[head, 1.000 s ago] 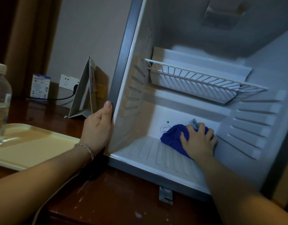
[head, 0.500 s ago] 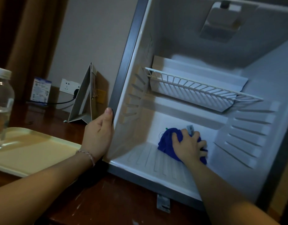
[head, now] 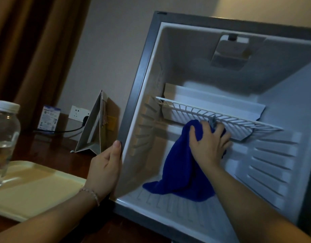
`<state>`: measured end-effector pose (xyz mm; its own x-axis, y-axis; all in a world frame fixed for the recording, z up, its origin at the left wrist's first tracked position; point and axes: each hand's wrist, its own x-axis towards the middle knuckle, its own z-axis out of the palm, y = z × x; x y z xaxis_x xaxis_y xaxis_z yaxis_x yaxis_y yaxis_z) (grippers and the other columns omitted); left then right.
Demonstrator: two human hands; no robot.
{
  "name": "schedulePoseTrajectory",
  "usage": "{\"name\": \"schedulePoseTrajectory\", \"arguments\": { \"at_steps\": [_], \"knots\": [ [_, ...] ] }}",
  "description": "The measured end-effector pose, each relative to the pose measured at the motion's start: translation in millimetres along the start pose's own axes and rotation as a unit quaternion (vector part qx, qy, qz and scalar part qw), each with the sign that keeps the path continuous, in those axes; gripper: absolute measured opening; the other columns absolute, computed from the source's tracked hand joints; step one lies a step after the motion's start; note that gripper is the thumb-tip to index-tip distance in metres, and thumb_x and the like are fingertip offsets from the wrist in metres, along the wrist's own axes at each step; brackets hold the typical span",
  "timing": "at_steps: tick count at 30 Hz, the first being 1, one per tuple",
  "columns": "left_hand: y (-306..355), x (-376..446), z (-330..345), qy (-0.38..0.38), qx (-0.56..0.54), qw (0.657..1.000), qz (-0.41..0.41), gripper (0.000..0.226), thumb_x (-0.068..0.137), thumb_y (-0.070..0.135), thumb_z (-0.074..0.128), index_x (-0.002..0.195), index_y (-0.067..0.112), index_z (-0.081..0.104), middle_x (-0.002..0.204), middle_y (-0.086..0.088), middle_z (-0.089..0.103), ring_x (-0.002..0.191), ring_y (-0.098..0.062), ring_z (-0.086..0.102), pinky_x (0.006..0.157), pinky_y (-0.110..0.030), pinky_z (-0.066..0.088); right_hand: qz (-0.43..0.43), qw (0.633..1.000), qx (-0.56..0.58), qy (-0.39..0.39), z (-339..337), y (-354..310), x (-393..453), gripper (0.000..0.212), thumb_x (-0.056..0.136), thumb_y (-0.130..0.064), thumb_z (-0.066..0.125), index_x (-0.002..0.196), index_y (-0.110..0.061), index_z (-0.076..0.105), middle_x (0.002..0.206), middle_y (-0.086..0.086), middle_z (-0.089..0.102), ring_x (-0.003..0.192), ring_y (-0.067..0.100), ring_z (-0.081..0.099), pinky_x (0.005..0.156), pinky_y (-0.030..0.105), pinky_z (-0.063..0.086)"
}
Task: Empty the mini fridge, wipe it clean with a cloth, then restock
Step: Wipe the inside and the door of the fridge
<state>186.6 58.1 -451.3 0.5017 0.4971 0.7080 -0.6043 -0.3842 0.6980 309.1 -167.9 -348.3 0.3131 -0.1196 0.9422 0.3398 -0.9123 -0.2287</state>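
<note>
Two hands are at work on one mini fridge (head: 139, 95) that stands open on a dark wooden tabletop (head: 51, 153). The left hand (head: 105, 171) grips the fridge's left front edge, thumb laid up along the grey frame and the other fingers wrapped round behind it out of sight; one beaded bracelet (head: 91, 194) sits on that wrist. The right hand (head: 210, 146) reaches inside with its fingers curled round the bunched top of one blue cloth (head: 177, 172), holding it against the back wall just under the front rail of the single white wire shelf (head: 212, 118). A small grey tag sticks up from the cloth between the fingers. The rest of the cloth hangs down, and its lower edge spreads over the ribbed fridge floor near the left wall. One light housing (head: 231, 51) is fixed to the fridge ceiling.

Left of the fridge, one cream tray (head: 33, 193) lies at the tabletop's near left edge, with one clear bottle (head: 4, 137) with a white cap standing at the tray's far left. Toward the back edge stand one folded card tent (head: 97, 127) just beside the fridge, one small blue-and-white box (head: 48, 120), and one wall socket (head: 79, 113) with a black cable plugged in. Brown curtains (head: 28, 50) hang at the far left.
</note>
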Motion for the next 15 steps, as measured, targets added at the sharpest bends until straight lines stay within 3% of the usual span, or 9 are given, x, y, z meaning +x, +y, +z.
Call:
{"name": "schedulePoseTrajectory", "arguments": {
  "at_steps": [3,8,11,15],
  "knots": [
    [1.0,-0.2,1.1,0.01,0.001,1.0,-0.009,0.061,0.089,0.056,0.031,0.06,0.008,0.055,0.058,-0.014,0.059,0.052,-0.018,0.056,0.046,-0.017,0.041,-0.037,0.999,-0.037,0.011,11.3,5.0,1.9,0.033,0.095,-0.045,0.059,0.118,-0.021,0.064,0.134,0.02,0.048,0.114,0.04,0.035,0.096,0.054,0.027],
    [3.2,-1.7,2.4,0.02,0.0,1.0,-0.01,0.059,0.088,0.058,0.03,0.057,0.012,0.051,0.052,-0.004,0.058,0.045,-0.011,0.051,0.044,-0.016,0.038,-0.04,0.997,-0.068,0.015,22.1,-8.2,1.7,0.028,0.095,-0.043,0.058,0.108,-0.019,0.067,0.131,0.02,0.055,0.111,0.041,0.039,0.094,0.054,0.028],
    [3.8,-2.0,4.1,0.028,0.002,1.0,-0.005,0.056,0.089,0.056,0.03,0.055,0.014,0.045,0.045,0.007,0.051,0.043,-0.005,0.046,0.044,-0.015,0.038,-0.084,0.99,-0.11,0.005,24.9,-8.6,1.3,0.036,0.094,-0.048,0.058,0.115,-0.019,0.066,0.128,0.021,0.055,0.107,0.042,0.042,0.089,0.054,0.033],
    [3.4,-1.5,4.9,0.033,-0.004,0.999,0.0,0.057,0.089,0.057,0.029,0.056,0.014,0.046,0.047,0.003,0.05,0.044,-0.008,0.046,0.044,-0.016,0.037,-0.174,0.967,-0.186,-0.027,28.5,-5.0,-0.2,0.058,0.093,-0.068,0.046,0.131,-0.026,0.059,0.13,0.022,0.053,0.103,0.043,0.044,0.083,0.052,0.036]
  ]
}}
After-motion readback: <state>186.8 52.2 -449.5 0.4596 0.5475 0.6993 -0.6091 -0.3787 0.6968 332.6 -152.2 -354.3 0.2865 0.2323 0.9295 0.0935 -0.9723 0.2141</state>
